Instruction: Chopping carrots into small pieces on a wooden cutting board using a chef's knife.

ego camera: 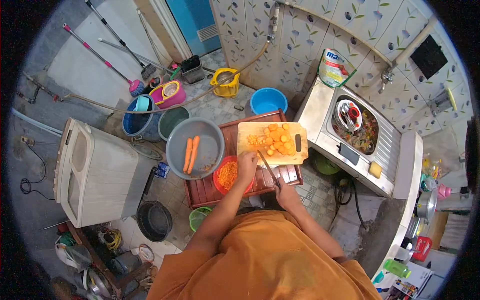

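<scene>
A wooden cutting board (pixel 243 129) lies on a low reddish-brown wooden table (pixel 202 193). Round carrot slices (pixel 279 139) are heaped on its right half, with small diced carrot (pixel 254 140) to their left. My right hand (pixel 287 195) grips the handle of a kitchen knife (pixel 268 168), whose tip reaches the board's near edge. My left hand (pixel 247 165) is at the board's near left corner, fingers bent near the knife tip; whether they hold a piece is hidden. Below it, a red bowl (pixel 227 175) contains diced carrot. Two whole peeled carrots (pixel 191 154) lie in a grey basin (pixel 174 140).
A blue basin (pixel 268 101) stands beyond the table. At right, a steel sink (pixel 382 150) holds piled dishes. Buckets, including a blue one (pixel 140 125), stand at the upper left. A white washing machine (pixel 108 172), a black basin (pixel 154 221) and a green basket (pixel 198 217) are at left.
</scene>
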Demonstrator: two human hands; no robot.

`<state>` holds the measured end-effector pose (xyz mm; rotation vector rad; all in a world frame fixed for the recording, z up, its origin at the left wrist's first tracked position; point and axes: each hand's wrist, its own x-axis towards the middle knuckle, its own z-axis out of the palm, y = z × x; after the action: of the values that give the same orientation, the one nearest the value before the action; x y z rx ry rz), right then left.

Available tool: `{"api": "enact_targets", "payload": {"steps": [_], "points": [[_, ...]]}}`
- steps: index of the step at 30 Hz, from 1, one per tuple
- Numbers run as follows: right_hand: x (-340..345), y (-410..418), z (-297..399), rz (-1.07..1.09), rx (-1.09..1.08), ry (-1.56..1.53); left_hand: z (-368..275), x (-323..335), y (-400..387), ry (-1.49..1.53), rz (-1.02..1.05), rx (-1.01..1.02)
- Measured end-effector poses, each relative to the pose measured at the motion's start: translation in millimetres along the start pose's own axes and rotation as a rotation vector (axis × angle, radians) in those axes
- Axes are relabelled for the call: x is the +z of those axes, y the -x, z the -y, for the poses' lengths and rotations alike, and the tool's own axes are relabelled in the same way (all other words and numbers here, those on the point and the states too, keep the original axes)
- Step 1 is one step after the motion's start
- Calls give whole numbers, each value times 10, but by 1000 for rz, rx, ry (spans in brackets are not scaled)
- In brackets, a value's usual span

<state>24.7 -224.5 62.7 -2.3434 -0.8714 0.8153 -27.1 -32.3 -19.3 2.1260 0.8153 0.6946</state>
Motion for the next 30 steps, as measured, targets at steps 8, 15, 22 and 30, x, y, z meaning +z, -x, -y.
{"api": "enact_targets", "payload": {"steps": [8, 15, 22, 30], "points": [[48, -21, 58, 46, 102, 135, -17, -1, -20, -104, 54, -34], [354, -198, -257, 43, 86, 165, -55, -11, -41, -67, 51, -30], [50, -235, -55, 75, 4, 125, -45, -25, -8, -67, 45, -16], [-109, -296, 174, 195, -19, 171, -7, 10, 51, -1, -73, 17]]}}
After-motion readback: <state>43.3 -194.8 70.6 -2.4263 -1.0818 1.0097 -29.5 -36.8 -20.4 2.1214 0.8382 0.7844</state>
